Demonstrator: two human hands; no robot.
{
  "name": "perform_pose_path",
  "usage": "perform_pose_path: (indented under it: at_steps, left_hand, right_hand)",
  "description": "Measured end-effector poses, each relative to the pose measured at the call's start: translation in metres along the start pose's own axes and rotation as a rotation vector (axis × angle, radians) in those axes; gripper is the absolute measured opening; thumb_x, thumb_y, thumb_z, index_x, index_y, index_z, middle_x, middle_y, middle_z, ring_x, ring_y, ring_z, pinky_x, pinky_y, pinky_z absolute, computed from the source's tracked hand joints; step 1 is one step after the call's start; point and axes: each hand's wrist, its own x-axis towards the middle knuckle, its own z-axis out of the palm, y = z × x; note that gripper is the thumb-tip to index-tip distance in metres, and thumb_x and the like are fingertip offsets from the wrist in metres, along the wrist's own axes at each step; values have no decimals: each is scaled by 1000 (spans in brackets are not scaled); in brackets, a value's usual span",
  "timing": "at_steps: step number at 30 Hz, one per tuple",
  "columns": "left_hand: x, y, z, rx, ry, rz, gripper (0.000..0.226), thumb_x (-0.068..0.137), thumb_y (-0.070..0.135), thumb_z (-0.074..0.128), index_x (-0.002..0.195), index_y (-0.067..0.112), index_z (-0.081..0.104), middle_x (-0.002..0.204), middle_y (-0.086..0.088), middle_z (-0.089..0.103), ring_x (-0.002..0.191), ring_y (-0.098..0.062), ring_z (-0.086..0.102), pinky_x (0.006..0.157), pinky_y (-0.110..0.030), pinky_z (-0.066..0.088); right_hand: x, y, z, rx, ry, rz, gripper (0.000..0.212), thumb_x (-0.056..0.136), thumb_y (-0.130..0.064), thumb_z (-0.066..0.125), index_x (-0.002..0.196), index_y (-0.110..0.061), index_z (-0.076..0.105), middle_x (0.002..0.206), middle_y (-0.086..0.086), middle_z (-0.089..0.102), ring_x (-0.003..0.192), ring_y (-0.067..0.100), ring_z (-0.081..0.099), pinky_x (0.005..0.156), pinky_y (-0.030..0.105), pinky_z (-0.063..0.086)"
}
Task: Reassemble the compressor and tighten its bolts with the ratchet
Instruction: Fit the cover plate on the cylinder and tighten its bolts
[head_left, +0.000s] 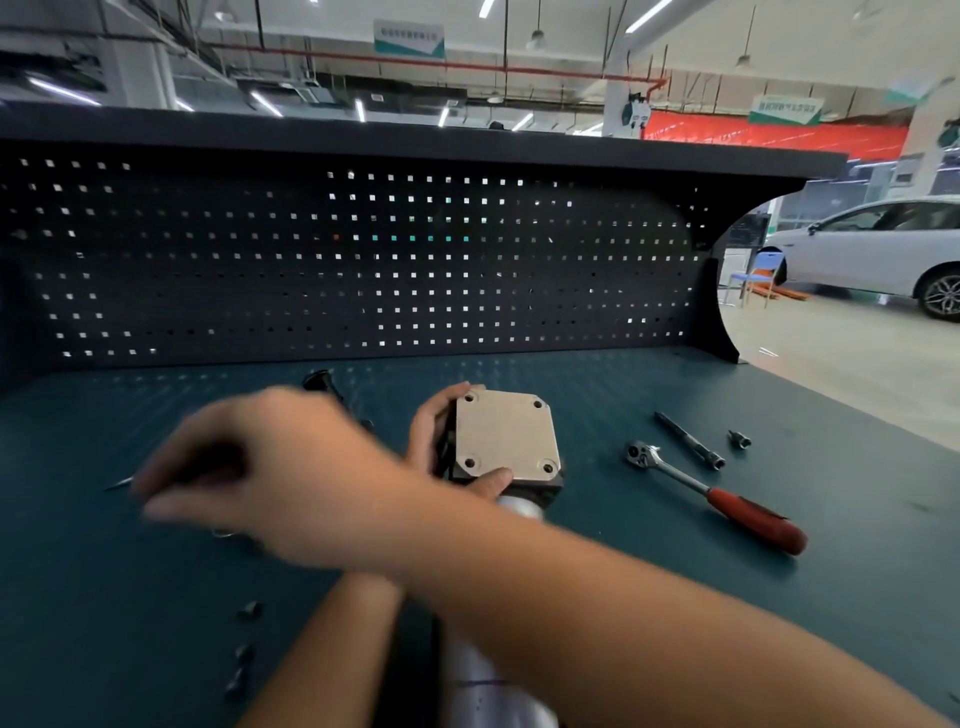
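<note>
Teal counter (857, 467) under dark pegboard (363, 270) | compressor (506, 434) mid-counter, square plate up, left hand (431, 436) fingers clasping its head | right hand (270, 467) crossed over leftward, blurred, grip cannot be told | ratchet (717, 493) lies free to the right, well apart from both hands | bolts (249, 610) near front-left edge

I see a dark pegboard (363, 260) behind the green bench top (831, 441). Far right, a white car (883, 249) stands near a blue chair (756, 273).

Compressor (506, 436) — ratchet (711, 491) right, bolts (249, 609) perhaps left
</note>
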Motion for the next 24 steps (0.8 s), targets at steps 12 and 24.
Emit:
perform_pose_path:
  at_steps: [12, 24]
  left_hand:
    - [-2, 2, -4, 163, -14, 95, 69, 65, 33, 70, 127, 23, 41, 124, 19, 54, 113, 3, 53, 88, -10, 41]
    - [-5, 6, -3, 234, -42, 152, 60, 70, 30, 63, 125, 23, 41, 123, 31, 51, 110, 6, 51, 88, -9, 40]
  right_hand:
    - [-130, 92, -117, 243, 668, 211, 18, 79, -4, 66, 85, -20, 67, 77, -18, 71, 76, -6, 64, 69, 7, 46]
    - [-148, 106, -83, 164, 650, 131, 16, 77, -30, 65, 89, -39, 70, 90, -18, 72, 87, 7, 68, 69, 35, 51]
